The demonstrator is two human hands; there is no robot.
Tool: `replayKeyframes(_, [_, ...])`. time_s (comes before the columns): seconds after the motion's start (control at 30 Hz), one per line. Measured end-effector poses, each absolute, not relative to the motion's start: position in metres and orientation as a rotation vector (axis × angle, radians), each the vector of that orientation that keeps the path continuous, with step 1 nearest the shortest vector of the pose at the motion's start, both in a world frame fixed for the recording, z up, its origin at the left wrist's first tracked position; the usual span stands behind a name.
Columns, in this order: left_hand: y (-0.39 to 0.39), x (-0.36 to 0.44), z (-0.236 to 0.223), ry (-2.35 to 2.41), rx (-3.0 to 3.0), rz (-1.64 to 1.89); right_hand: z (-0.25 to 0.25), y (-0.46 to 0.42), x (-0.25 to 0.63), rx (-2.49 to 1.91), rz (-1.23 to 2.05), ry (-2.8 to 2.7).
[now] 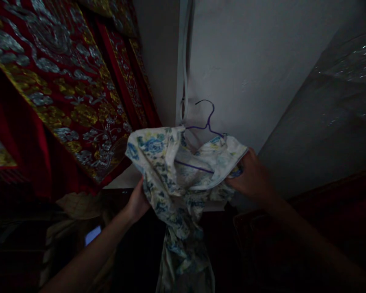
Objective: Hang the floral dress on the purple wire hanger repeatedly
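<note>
A white floral garment (158,158) with blue and yellow flowers hangs on a thin purple hanger (208,122). The hanger's hook sticks up free in front of the pale wall, and its lower bar shows through the wide neckline. My left hand (138,201) grips the garment's left side below the shoulder, with the fingers mostly behind the cloth. On the other side, my right hand (250,175) is closed on the edge of the right shoulder, by the zipper-like trim. The lower part of the garment dangles, bunched and narrow, into the dark.
Red cloth hangings (88,101) embroidered in gold and silver hang at the left. White cables (185,61) run down the wall (247,53). Shiny plastic sheeting (338,101) covers the right side. A small lit screen (93,235) glows at lower left among dim objects.
</note>
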State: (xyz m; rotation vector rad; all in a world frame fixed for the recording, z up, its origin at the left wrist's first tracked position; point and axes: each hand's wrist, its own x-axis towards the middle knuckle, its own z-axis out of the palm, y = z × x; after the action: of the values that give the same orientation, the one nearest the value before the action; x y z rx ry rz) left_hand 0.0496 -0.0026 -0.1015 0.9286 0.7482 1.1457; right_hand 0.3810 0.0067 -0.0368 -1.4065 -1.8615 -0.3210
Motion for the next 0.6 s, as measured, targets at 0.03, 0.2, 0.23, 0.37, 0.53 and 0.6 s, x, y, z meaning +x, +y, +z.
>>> replayKeyframes(0.03, [-0.005,0.047,-0.108,0.739,0.902,1.128,-0.031,0.014,0.386,-1.428,-0.337,-1.834])
replayKeyframes(0.2, [-0.009,0.053,-0.113,0.898,0.999,1.332,0.004,0.046,0.372,-1.304,-0.361,-1.860])
replayKeyframes(0.23, [-0.011,0.055,-0.113,0.938,1.013,1.401,0.009,0.048,0.365,-1.266,-0.359,-1.894])
replayKeyframes(0.37, [-0.033,0.057,-0.134,1.107,0.914,1.607,0.010,0.038,0.351,-1.182,-0.367,-2.047])
replayKeyframes(0.53, [-0.074,0.067,-0.171,1.276,0.615,1.592,-0.022,-0.007,0.340,-1.067,-0.263,-2.014])
replayKeyframes(0.6, [-0.082,0.079,-0.172,1.202,0.555,1.593,-0.050,-0.032,0.322,-1.058,-0.097,-1.819])
